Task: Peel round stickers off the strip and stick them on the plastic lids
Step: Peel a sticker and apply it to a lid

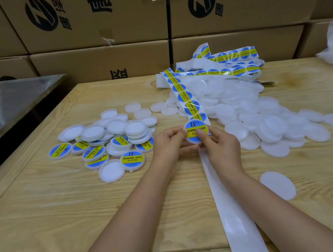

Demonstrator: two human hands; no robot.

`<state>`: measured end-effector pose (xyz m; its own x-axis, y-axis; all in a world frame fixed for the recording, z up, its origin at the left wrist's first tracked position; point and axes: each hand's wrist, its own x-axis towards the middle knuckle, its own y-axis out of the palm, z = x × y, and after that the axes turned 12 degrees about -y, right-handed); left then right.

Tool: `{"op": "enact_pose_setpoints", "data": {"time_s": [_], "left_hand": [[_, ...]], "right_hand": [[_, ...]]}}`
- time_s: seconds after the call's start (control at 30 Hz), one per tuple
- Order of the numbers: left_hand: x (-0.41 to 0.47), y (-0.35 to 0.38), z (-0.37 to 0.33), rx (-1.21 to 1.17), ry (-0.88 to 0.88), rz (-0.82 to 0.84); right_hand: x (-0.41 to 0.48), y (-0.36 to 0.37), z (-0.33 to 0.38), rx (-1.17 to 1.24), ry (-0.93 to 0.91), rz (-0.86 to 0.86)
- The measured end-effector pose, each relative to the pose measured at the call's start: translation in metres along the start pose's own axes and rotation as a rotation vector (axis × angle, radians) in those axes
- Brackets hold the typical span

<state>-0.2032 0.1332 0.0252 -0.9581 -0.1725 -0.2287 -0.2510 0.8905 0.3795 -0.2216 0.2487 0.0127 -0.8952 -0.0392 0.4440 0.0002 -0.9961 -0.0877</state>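
Wooden table (67, 208), right hand (219, 149) thumb hiding lid (192, 125) lettering

site: looked like a packing warehouse | 12 o'clock: stacked printed cartons (97, 20) walled the back | 6 o'clock: raw wood table (68, 218) | 9 o'clock: steel bench (5, 105) | 2 o'clock: bulk lid pile (263, 119)

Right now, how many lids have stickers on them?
8 visible: the held lid between left hand and right hand, seven in the left pile. Others may be hidden under plain lids.
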Motion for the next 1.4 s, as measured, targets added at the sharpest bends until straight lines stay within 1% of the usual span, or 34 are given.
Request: {"op": "enact_pose_setpoints", "data": {"time_s": [0.1, 0.2, 0.47, 0.67, 0.77, 0.97, 1.13, 1.23, 1.4], "left_hand": [[-0.001, -0.001, -0.002, -0.012, -0.028, 0.058], [-0.002, -0.001, -0.002, 0.025, -0.031, 0.069], [-0.003, -0.003, -0.001, 0.131, 0.055, 0.122], [-0.003, -0.005, 0.001, 0.152, 0.123, 0.145], [-0.002, -0.004, 0.002, 0.139, 0.13, 0.14], [0.001, -0.008, 0.0, 0.064, 0.077, 0.143], [0.006, -0.013, -0.004, -0.025, 0.018, 0.11], [0.008, -0.012, -0.004, 0.012, 0.028, 0.091], [0.01, -0.014, -0.003, 0.116, 0.078, 0.063]], "right_hand": [[0.001, -0.001, -0.004, -0.072, -0.009, -0.045], [0.001, -0.002, -0.006, -0.089, 0.003, -0.081], [0.002, -0.002, -0.008, -0.116, 0.031, -0.115], [0.003, 0.0, -0.005, -0.102, 0.041, -0.089], [0.002, 0.001, -0.002, -0.077, 0.043, -0.054], [0.0, 0.002, -0.002, 0.009, 0.025, 0.039], [-0.001, 0.002, -0.006, -0.051, -0.038, 0.078], [-0.001, 0.001, -0.008, -0.094, -0.046, 0.074], [-0.001, -0.001, -0.004, -0.077, 0.003, 0.066]]}}
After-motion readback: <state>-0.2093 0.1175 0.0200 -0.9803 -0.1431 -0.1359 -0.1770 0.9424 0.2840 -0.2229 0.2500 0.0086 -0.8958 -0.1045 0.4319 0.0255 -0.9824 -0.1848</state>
